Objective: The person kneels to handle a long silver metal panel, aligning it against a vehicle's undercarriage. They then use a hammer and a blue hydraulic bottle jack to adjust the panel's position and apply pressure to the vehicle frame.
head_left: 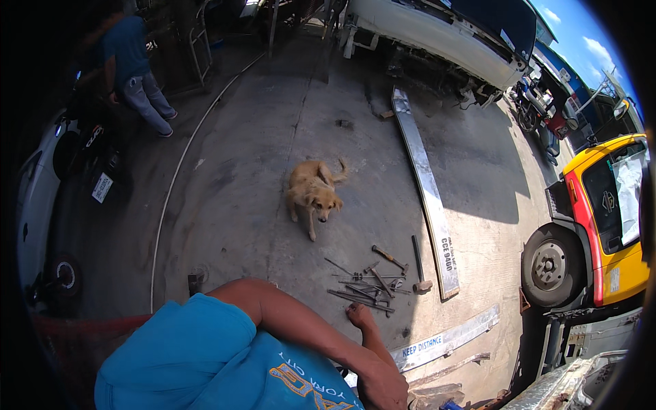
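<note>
In the head view, my right hand (pixel 358 315) is near the tools (pixel 361 298) on the floor (pixel 239 191), my left hand (pixel 385 389) by my right arm (pixel 374 343); either's opening or hold I cannot tell. I count two hammers (pixel 423 286), two boards (pixel 428 205), one dog (pixel 309 184).

Vehicle repair yard (pixel 239 184): tools (pixel 383 283), 2 metal beams (pixel 425 188), yellow truck (pixel 625 263)

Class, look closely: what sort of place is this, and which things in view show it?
Probably a vehicle repair yard: hand tools, hammers among them, lie on the concrete ground near a long metal bar, and a white truck apparently lacks its front bumper.
</note>
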Tool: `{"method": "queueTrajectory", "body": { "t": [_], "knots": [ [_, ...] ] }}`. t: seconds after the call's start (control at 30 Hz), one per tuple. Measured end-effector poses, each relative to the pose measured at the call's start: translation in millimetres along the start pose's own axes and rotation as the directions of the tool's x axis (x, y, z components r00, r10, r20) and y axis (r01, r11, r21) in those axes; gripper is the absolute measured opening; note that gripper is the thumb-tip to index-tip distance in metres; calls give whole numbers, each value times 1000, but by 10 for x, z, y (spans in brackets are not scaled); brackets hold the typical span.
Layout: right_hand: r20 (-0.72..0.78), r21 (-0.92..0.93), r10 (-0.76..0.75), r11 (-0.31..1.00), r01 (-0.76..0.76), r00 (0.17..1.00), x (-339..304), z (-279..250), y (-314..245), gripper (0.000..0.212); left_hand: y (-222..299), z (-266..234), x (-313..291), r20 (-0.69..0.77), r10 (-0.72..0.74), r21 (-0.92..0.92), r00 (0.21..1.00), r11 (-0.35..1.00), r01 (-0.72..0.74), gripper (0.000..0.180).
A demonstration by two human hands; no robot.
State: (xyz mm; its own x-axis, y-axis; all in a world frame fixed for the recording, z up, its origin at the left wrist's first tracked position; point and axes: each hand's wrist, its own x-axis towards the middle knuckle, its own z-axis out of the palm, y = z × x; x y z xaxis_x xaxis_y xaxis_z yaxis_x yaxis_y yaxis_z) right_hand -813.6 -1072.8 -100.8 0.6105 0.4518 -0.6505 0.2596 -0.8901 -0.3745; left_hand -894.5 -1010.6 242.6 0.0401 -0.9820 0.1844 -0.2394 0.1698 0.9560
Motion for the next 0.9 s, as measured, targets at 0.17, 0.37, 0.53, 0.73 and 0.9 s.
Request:
{"method": "queueTrajectory", "body": {
  "t": [0.17,0.37,0.53,0.73,0.9],
  "knots": [
    [32,-130,-110,985,113,993,510,-53,-686,41,97,-83,-1064,-329,-125,102,936,981,166,62],
    [243,-254,-230,922,291,942,1258,277,-2026,38,-139,-19,-2256,-512,38,283,858,951,127,57],
    [253,-169,-235,944,282,939,2525,373,-3145,37,206,-185,-3726,-637,147,338,757,936,102,52],
    [219,-80,-483,857,509,848,3203,244,-4994,34,381,-287,-4940,-727,224,386,649,915,117,47],
    [172,9,-354,934,357,919,4298,-87,-5136,33,-309,-887,-6005,-707,252,593,661,720,360,40]
  ]
}}
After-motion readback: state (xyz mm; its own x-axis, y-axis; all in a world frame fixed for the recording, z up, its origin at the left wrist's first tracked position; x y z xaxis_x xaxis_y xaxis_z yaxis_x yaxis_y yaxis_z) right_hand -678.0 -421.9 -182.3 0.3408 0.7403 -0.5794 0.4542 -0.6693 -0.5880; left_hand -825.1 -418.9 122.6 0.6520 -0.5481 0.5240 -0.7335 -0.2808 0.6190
